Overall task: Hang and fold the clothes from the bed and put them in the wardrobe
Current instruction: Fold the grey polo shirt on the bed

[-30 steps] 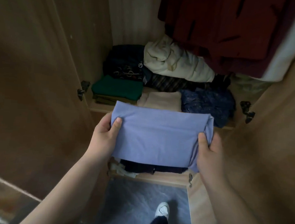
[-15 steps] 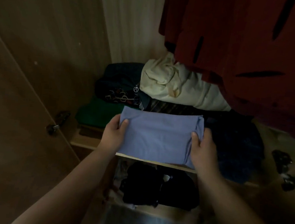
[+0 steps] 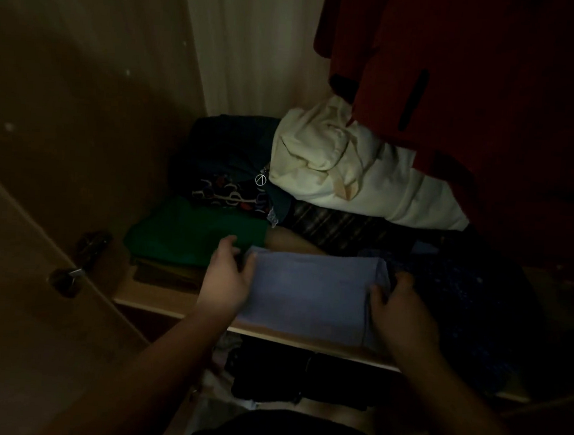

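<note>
Folded lavender-blue cloth garment, flat rectangle, lying on near edge of pale wooden wardrobe shelf, near side slightly overhanging the lip. Left hand at left edge of fold, fingers curled around it, thumb on top; right hand at right edge, fingers clasped on the fold likewise. Both gripping the garment. Judged light, soft, limp: no stiffness of its own, likely to sag or unfold if taken by one corner; best held as now, by both short edges with fingers beneath, or slid flat along the board. Not fragile, not slippery by look. Very dim light; detail poor. Left of the garment, just beside left hand: folded dark green cloth atop a darker pile. Far left: dark patterned bundle with small round metal pendant. Far centre: cream fabric bag or bundle, bulky, resting on striped dark cloth. Right, touching or just beside right hand: dark blue speckled fabric. Tan cloth visible just beyond the garment. Above right: dark red hanging garment, hem low over the shelf. Slot between green pile and blue fabric narrow; both neighbours liable to snag the fold edges on pushing farther in. Below shelf: dark clothes, unclear. Left: open wardrobe door with hinge.
</note>
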